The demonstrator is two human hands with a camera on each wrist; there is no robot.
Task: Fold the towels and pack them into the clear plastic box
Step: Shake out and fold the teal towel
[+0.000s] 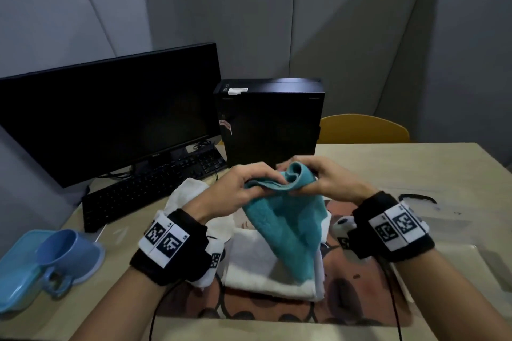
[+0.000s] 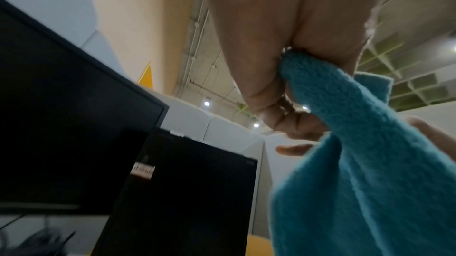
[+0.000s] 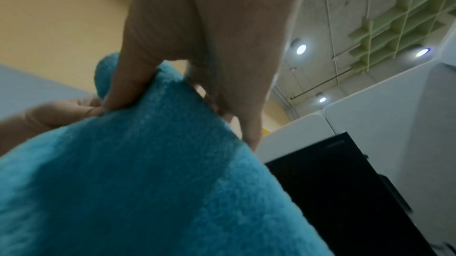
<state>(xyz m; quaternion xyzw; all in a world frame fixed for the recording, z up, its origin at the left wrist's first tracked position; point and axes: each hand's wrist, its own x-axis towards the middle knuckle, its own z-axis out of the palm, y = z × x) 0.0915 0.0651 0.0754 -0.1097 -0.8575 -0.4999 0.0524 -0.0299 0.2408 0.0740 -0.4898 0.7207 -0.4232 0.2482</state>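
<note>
At the centre of the head view, the left hand [image 1: 243, 185] and right hand [image 1: 329, 180] pinch the bunched top edge of a teal towel [image 1: 288, 227], lifted over a folded white towel [image 1: 266, 266]; folding is under way; next, spread its corners; the clear plastic box [image 1: 457, 232], lower right, looks empty.

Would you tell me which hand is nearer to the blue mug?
Left. The left hand holds the teal towel nearer the blue mug; the right hand is farther away.
</note>
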